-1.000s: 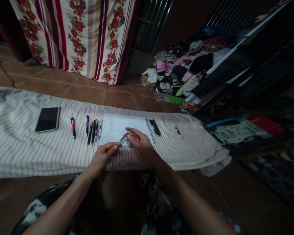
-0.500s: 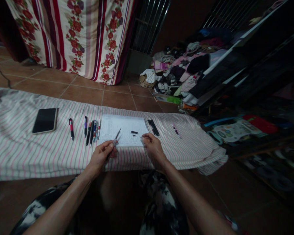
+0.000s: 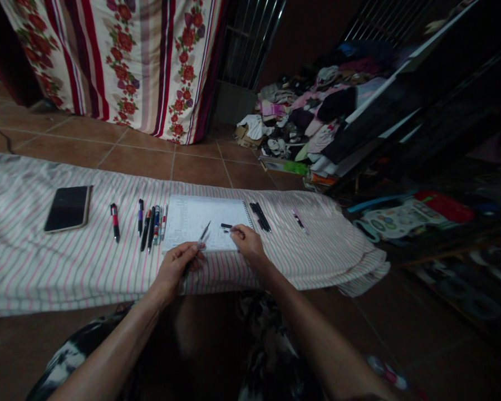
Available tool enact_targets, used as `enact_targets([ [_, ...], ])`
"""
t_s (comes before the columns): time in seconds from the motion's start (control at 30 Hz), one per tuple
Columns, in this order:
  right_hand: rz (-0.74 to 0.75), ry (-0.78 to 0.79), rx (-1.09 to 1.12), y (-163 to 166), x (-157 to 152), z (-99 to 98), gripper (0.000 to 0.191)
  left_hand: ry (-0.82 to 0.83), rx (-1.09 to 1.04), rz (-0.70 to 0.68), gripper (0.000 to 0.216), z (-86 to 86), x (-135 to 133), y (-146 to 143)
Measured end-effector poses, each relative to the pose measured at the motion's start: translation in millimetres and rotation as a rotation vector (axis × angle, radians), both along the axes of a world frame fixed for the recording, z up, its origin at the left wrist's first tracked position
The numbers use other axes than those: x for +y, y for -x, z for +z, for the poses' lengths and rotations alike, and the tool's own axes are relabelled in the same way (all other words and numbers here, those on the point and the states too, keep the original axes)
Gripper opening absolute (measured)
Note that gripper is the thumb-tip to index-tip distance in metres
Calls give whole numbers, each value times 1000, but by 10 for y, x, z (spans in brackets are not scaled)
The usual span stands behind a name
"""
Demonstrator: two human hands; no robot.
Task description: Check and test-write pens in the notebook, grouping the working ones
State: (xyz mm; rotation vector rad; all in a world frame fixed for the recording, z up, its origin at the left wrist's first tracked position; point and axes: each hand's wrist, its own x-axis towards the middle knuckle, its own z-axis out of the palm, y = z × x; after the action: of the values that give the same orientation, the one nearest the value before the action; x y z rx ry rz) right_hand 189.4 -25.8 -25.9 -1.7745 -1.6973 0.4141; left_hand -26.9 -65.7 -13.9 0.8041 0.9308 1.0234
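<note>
Table (image 3: 325, 245) w/ striped cloth; its near edge runs just below the notebook (image 3: 200, 214), & a wide stretch of cloth lies R of the black pens (image 3: 261, 218). L hand (image 3: 175, 266) grips a clear pen (image 3: 203, 234), tip up & away, over notebook's near edge. R hand (image 3: 249, 243), fingers bent, by notebook's R edge; can't tell if pinching anything. Phone (image 3: 67, 209) far L, gap btwn it & red-black pen (image 3: 115, 224). Small dark bits (image 3: 225, 226) on page by R fingertips.
</note>
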Motion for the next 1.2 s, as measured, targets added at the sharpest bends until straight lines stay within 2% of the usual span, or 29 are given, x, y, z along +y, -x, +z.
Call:
enact_targets([
  [0.13,35,-3,-31,53,81,5,18,2,12,-39,32,42,-4,-6],
  [0.33,45,-32,-182,88,207,10,19,66,17,-20,31,62,-6,31],
  [0.6,100,130,-500,175,297,166,21,86,13,-22,33,74,-12,39],
  [0.87,165,168,-623,169,297,271,22,49,46,-32,32,50,-5,19],
  [1.07,307,130,-819,216,282,295,26,61,38,-35,31,60,-5,8],
  [1.2,306,165,-860,230,319,304,26,60,38,-41,31,56,-4,7],
])
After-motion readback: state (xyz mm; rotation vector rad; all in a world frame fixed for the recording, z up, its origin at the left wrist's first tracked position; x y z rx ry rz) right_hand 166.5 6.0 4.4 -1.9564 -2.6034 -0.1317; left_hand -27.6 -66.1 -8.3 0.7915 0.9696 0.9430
